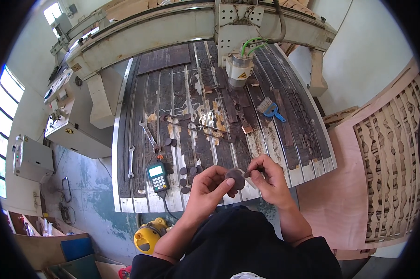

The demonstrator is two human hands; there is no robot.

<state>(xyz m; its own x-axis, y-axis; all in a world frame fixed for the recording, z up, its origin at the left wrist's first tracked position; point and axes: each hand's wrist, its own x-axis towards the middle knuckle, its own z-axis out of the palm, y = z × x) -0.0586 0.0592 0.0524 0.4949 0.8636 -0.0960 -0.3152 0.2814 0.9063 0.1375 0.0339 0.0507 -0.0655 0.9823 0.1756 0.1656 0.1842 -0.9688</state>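
Above the near edge of the machine bed, my left hand grips a dark brown round disc between thumb and fingers, its flat face up. Just to the disc's right, my right hand is closed in a pinch. A small, thin dark bit shows at those fingertips, close to the disc's rim; what it is I cannot make out. Several similar dark discs lie on the bed left of my left hand, and more discs lie farther back.
The slotted bed carries two wrenches, a keypad controller, a blue-handled brush and dark wood strips with round holes. A spindle hangs over its far part. A carved wood panel stands at right.
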